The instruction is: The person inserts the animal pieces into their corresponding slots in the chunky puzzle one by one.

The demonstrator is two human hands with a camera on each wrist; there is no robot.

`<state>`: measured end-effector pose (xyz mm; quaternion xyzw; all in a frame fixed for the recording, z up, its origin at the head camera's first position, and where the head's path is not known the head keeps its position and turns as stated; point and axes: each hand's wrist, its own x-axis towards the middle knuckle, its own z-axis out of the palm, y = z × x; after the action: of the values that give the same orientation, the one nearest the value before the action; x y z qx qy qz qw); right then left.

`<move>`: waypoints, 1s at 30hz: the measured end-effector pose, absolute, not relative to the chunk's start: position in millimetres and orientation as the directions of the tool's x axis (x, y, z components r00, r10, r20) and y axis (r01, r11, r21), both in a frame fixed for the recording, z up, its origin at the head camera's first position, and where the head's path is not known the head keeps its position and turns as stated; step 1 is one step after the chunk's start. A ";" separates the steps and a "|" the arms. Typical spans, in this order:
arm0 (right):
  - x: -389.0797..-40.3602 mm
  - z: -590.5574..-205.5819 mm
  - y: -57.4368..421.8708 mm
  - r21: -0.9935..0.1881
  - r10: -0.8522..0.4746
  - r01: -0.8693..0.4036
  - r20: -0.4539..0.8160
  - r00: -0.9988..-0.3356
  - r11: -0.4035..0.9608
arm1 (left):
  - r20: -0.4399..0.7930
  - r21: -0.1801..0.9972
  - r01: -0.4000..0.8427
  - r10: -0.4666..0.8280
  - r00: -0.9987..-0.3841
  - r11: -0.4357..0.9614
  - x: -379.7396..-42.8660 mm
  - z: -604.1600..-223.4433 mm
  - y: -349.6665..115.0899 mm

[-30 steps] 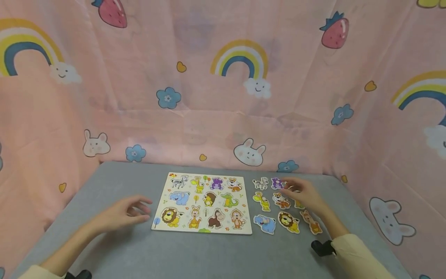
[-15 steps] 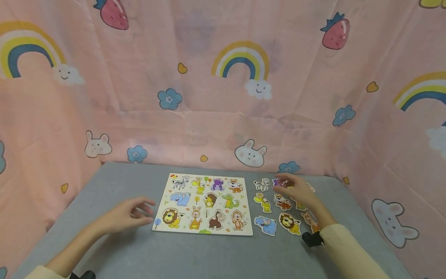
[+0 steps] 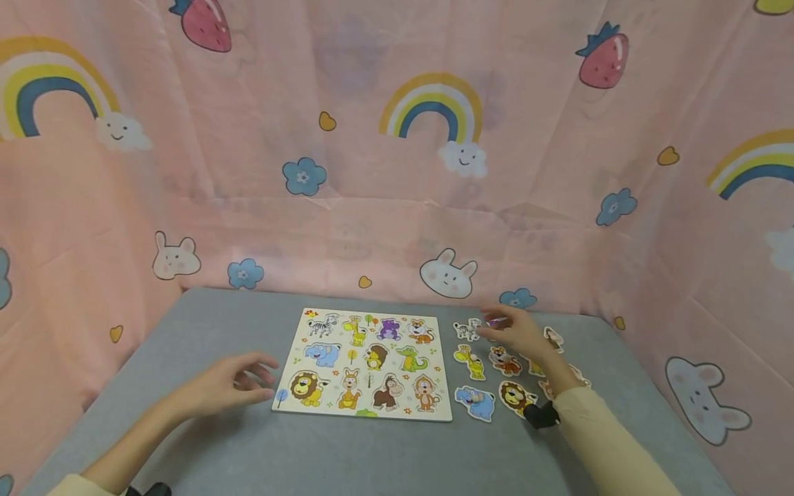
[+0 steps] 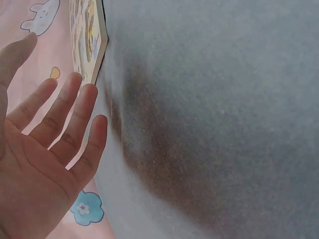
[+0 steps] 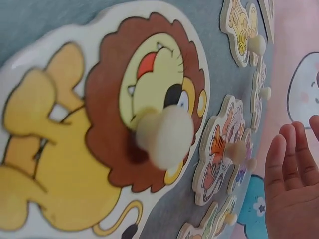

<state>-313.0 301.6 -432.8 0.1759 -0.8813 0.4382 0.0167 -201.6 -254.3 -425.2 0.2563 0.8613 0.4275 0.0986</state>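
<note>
A flat puzzle board [image 3: 397,415] with several animal pictures lies on the table. My left hand [image 3: 223,384] hovers beside its left edge, fingers spread and loosely bent, holding nothing; the left wrist view shows the palm. Loose knobbed pieces stand in rows right of the board. Over the back row is my right hand [image 3: 517,337], its fingertips near the zebra piece [image 3: 465,329] and partly covering the purple hippo piece [image 3: 494,323]. In the right wrist view its fingers look straight, with nothing in them. The lion piece [image 5: 65,184] with its wooden knob [image 5: 174,137] fills the foreground there.
Closer to the front are the giraffe piece [image 3: 469,362], tiger piece [image 3: 505,362] and elephant piece [image 3: 475,403]. The right forearm hides some pieces behind it. A pink printed curtain [image 3: 347,227] encloses the grey table [image 3: 322,458] at the back and sides.
My right hand has moved left across the back row, from the purple hippo piece towards the zebra piece. Pieces at the far right have come into view behind its arm. The left hand stays nearly still.
</note>
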 end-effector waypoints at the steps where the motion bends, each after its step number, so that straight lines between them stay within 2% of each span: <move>1: -314.0 -433.5 301.2 -0.766 -0.296 -0.323 0.181 -0.938 0.556 | 0.051 0.786 0.359 0.526 -0.849 0.503 -201.5 -425.4 -254.3; 10: -317.2 -433.8 295.3 -0.780 -0.304 -0.293 0.139 -0.943 0.553 | 0.047 0.788 0.359 0.532 -0.845 0.501 -201.0 -423.9 -253.3; 30: -337.2 -446.4 291.3 -0.763 -0.339 -0.333 0.157 -0.927 0.555 | 0.008 0.789 0.329 0.527 -0.850 0.518 -201.3 -424.7 -250.2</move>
<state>-337.2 291.3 -446.4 0.1906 -0.8816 0.4317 -0.0040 -201.3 -250.2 -424.7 0.2481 0.8634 0.4234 0.1168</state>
